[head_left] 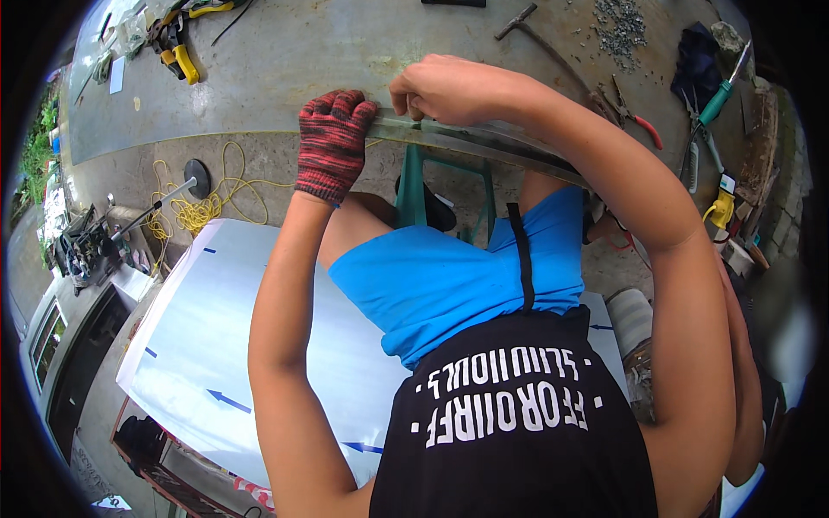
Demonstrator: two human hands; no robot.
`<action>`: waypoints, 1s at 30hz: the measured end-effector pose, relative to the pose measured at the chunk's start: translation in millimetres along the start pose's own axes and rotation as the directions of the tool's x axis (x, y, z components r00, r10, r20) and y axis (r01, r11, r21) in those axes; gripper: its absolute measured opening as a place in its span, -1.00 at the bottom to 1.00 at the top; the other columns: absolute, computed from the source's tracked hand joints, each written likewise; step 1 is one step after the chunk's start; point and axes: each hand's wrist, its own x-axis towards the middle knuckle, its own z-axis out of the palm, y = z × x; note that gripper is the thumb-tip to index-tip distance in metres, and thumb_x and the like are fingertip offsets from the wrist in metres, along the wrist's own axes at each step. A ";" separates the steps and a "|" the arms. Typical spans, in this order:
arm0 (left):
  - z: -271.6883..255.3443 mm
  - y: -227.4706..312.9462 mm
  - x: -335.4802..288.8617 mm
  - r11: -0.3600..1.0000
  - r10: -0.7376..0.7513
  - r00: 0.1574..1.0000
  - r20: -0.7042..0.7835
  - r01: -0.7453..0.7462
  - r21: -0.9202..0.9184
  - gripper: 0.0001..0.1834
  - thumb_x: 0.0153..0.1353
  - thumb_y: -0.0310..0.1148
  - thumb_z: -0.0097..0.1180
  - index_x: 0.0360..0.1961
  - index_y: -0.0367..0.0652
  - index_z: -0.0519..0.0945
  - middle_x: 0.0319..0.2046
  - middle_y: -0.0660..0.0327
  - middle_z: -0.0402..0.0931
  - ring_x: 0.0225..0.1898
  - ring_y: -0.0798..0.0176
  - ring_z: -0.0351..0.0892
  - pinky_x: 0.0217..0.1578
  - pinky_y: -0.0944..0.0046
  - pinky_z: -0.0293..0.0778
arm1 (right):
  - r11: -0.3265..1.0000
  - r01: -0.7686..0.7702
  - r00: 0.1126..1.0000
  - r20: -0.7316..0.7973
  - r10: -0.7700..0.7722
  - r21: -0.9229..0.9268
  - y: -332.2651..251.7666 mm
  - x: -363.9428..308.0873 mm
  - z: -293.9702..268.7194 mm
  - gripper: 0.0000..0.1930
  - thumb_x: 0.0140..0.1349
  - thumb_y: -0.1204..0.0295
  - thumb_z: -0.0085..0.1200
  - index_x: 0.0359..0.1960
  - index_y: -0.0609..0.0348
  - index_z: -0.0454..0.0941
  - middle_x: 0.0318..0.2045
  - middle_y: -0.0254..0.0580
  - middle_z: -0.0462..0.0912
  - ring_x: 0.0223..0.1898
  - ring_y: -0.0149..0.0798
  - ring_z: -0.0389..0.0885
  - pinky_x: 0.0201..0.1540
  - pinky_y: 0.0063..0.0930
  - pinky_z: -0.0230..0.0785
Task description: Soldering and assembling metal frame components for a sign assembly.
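My left hand wears a red and black knitted glove. Its fingers are curled over the near edge of a grey sheet-topped table, at the left end of a long flat strip with a dull greenish surface. My right hand is bare and sits just right of the glove, above the strip. Its fingers are bent and pressed together, and whatever they pinch is hidden or too small to name. The strip runs along the table edge and passes under my right forearm.
A hammer, red-handled pliers and a gravel pile are on the right of the table. Yellow-handled cutters lie at left. Below are a green stool, a yellow cord and a pale sheet with blue arrows.
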 end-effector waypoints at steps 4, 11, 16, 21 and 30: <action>-0.3 1.1 -0.7 1.000 -0.006 1.000 0.018 0.006 -0.006 -0.70 0.01 -0.52 0.19 -0.18 -0.02 0.62 -0.12 0.14 0.61 -0.05 -0.07 0.59 -0.06 -0.09 0.47 | 1.000 0.009 1.000 0.005 -0.009 -0.014 2.9 -0.7 1.8 -0.76 0.34 0.58 -0.10 -0.10 0.27 0.64 -0.20 0.06 0.77 -0.10 0.08 0.72 -0.01 -0.07 0.51; 1.2 2.0 -2.5 1.000 -0.024 0.999 0.035 0.023 0.017 -0.70 0.02 -0.50 0.18 -0.17 0.00 0.61 -0.10 0.14 0.60 -0.01 -0.07 0.57 -0.03 -0.10 0.44 | 1.000 -0.007 1.000 -0.007 0.007 0.028 1.1 -1.1 2.8 -0.75 0.32 0.59 -0.10 -0.10 0.28 0.63 -0.18 0.06 0.77 -0.10 0.09 0.73 -0.02 -0.07 0.51; 2.0 -1.3 -0.9 1.000 -0.003 1.000 0.012 0.002 0.002 -0.74 0.05 -0.49 0.17 -0.20 -0.01 0.62 -0.12 0.13 0.60 -0.06 -0.09 0.59 -0.05 -0.09 0.46 | 0.996 -0.031 0.999 -0.009 0.032 0.089 3.1 -3.3 2.1 -0.73 0.28 0.60 -0.14 -0.11 0.30 0.62 -0.21 0.13 0.77 -0.13 0.09 0.74 -0.04 -0.09 0.52; 3.4 -1.0 -1.9 1.000 -0.003 1.000 0.004 0.003 -0.001 -0.72 0.04 -0.49 0.17 -0.18 0.00 0.62 -0.10 0.13 0.60 -0.04 -0.08 0.59 -0.05 -0.09 0.46 | 0.999 0.009 1.000 -0.029 -0.008 0.036 7.0 -1.2 2.7 -0.72 0.24 0.58 -0.12 -0.13 0.28 0.64 -0.24 0.08 0.76 -0.14 0.07 0.72 -0.06 -0.08 0.52; 5.0 -2.8 -10.0 0.998 -0.061 0.990 0.129 0.059 0.014 -0.61 0.06 -0.46 0.14 -0.03 0.09 0.62 0.05 0.20 0.56 0.13 -0.02 0.51 0.15 -0.09 0.34 | 0.998 0.046 0.999 -0.019 -0.045 0.035 5.7 1.3 5.6 -0.73 0.29 0.57 -0.14 -0.12 0.31 0.61 -0.19 0.05 0.77 -0.07 0.05 0.73 0.01 -0.09 0.51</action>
